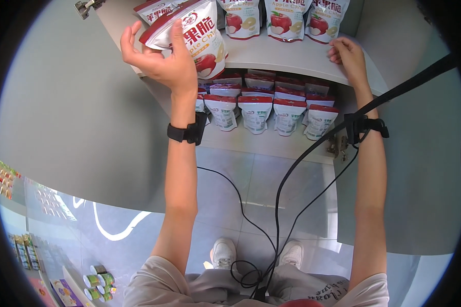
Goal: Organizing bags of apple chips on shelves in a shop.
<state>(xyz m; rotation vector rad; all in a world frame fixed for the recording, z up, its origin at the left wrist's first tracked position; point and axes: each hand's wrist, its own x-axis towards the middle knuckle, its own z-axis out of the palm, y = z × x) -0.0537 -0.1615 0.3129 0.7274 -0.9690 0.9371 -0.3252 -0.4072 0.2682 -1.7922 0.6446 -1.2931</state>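
Note:
My left hand (169, 63) grips a white and red pouch of apple chips (203, 42) by its upper side, tilted above the front left of the upper cabinet shelf (253, 55). Another such pouch (157, 12) shows behind it. Several pouches stand upright at the back of that shelf, among them one at the right (323, 23). Just in front of this right pouch is my right hand (346, 55), its fingers curled, with no pouch in its grasp. Rows of pouches (254, 115) stand on the lower shelf, with their printed backs facing out.
Grey cabinet doors stand open at the left (81, 115) and right (403, 184). A thick black cable (303, 153) crosses the view in front of my right forearm. Thinner cables hang over the tiled floor (230, 161). Green cans (100, 284) are at the lower left.

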